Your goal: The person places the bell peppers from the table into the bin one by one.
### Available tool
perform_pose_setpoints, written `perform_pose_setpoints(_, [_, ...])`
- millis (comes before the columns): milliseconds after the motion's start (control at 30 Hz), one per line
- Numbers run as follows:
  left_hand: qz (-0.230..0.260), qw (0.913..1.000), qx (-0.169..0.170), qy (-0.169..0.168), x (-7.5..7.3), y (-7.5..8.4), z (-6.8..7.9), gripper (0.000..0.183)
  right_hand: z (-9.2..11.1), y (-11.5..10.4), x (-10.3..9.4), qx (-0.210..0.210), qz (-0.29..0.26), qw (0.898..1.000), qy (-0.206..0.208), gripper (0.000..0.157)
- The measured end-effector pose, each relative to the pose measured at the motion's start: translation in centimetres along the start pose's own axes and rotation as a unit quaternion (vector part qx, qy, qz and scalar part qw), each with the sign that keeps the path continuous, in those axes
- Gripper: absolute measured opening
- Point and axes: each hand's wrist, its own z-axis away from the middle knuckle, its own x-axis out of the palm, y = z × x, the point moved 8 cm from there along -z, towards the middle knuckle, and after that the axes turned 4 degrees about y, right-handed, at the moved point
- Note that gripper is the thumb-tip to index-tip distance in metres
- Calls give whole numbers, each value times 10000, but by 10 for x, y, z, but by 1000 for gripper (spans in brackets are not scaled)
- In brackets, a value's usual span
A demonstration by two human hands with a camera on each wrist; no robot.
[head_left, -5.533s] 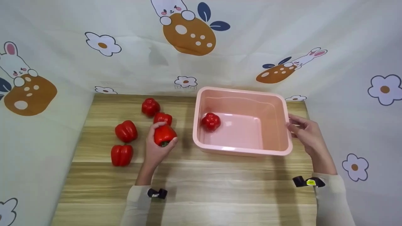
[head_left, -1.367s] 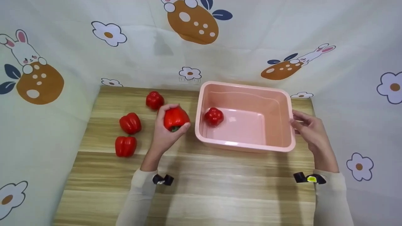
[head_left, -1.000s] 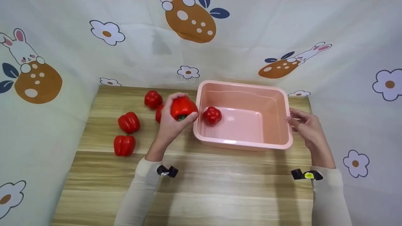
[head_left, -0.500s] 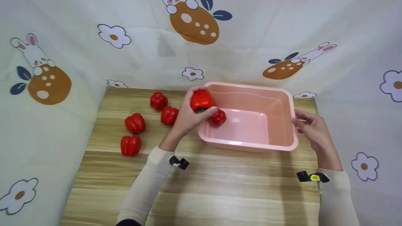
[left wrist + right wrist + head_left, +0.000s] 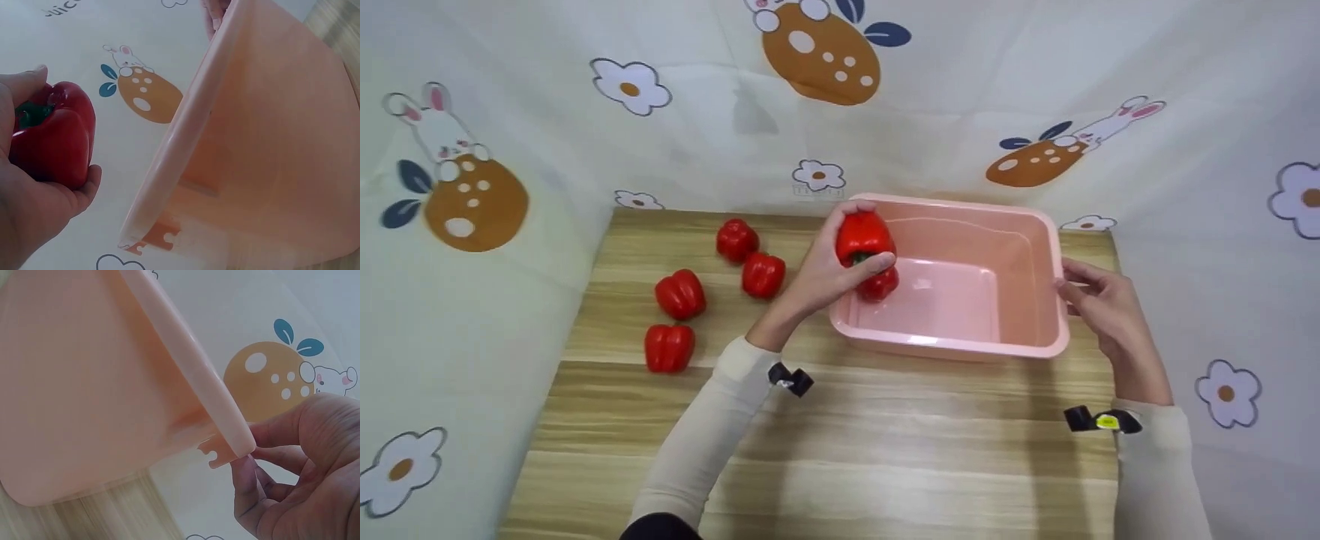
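Observation:
My left hand [image 5: 832, 259] grips a red bell pepper [image 5: 866, 234] by its sides, above the left end of a pink plastic bin [image 5: 949, 351]. In the left wrist view the pepper [image 5: 59, 138] shows its green stem, with thumb and fingers curled round it. Inside the bin, another red bell pepper [image 5: 879, 286] lies at the left, partly hidden behind the held one. My right hand [image 5: 1102, 304] pinches the bin's right rim; the right wrist view shows thumb and fingers on either side of the rim [image 5: 197, 371].
Several more red bell peppers lie on the wooden table left of the bin: one at the back [image 5: 737, 241], one beside it [image 5: 763, 274], and two farther left, an upper one [image 5: 680, 294] and a lower one [image 5: 669, 348]. Printed cloth [image 5: 697, 135] walls the table's back and sides.
The left hand has carried its bell pepper from among the peppers on the table rightward, over the bin's left rim. The right hand has stayed at the bin's right rim.

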Motion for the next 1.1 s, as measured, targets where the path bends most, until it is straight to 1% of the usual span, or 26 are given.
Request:
perform_pose_setpoints(67, [-128, 9999, -2, -8, -4, 1, 0, 72, -3, 0, 6, 18, -117, 9999, -43, 53])
perform_pose_setpoints(133, [-267, 9996, 7, -46, -4, 2, -1, 73, -4, 1, 11, 65, -164, 9998, -87, 53])
perform_pose_setpoints(233, [-481, 9987, 1, -184, 1, 3, -5, 74, -2, 1, 10, 76, -135, 9998, -82, 54])
perform_pose_setpoints(367, [-835, 9958, 4, -386, 9, 6, -8, 74, -1, -1, 8, -63, -247, 9997, -49, 53])
perform_pose_setpoints(467, [-1245, 9907, 36, -546, 15, 10, -12, 74, -2, -2, 8, -165, -389, 9991, -66, 52])
perform_pose_setpoints(567, [-1536, 9848, 123, -805, 24, 14, -16, 73, -3, -2, 5, -169, -344, 9993, -27, 52])
perform_pose_setpoints(633, [-1679, 9807, 184, -983, 32, 17, -18, 72, -3, -1, 2, -132, -269, 9995, 22, 51])
perform_pose_setpoints(733, [-1759, 9769, 200, -1197, 42, 17, -20, 70, -2, 1, -1, -58, -175, 9998, 40, 52])
perform_pose_setpoints(900, [-1992, 9700, 124, -1388, 51, 16, -21, 70, -1, 1, -2, 7, -145, 9999, -12, 53])
perform_pose_setpoints(1000, [-2249, 9630, 145, -1480, 55, 16, -24, 70, 0, 0, -1, -9, -143, 9999, -8, 53])
perform_pose_setpoints(1100, [-2532, 9548, 256, -1537, 58, 17, -27, 69, 0, -1, -1, -54, -146, 9999, -1, 53])
